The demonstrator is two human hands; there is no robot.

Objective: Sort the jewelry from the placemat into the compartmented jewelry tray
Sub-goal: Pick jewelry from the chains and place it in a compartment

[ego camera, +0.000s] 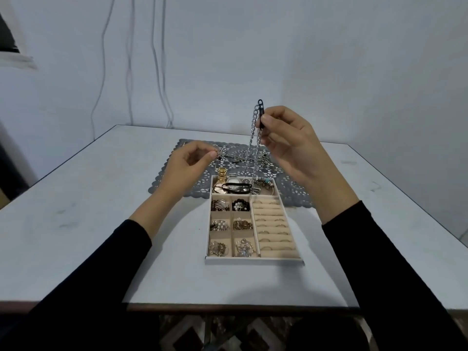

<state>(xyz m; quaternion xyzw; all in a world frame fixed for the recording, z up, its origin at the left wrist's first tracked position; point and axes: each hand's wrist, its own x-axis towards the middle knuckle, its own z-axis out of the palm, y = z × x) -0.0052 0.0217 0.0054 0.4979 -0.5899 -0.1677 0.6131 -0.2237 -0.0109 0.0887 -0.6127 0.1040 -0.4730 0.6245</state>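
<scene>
My right hand (pixel 286 140) is raised above the table and pinches the black clasp of a silver chain (pixel 254 138). The chain hangs in a double strand down to the top long compartment of the beige jewelry tray (pixel 253 260). My left hand (pixel 188 163) hovers over the grey lace placemat (pixel 291 191) and pinches the other end of a chain that trails across the mat. The tray's small compartments hold brooches, earrings and pendants; its right side holds rings in padded rows. A gold watch (pixel 222 173) lies at the tray's top left edge.
The tray and placemat sit in the middle of a pale grey table (pixel 88 224). The table's front edge runs close to my body, over a patterned floor. White cables hang down the wall behind.
</scene>
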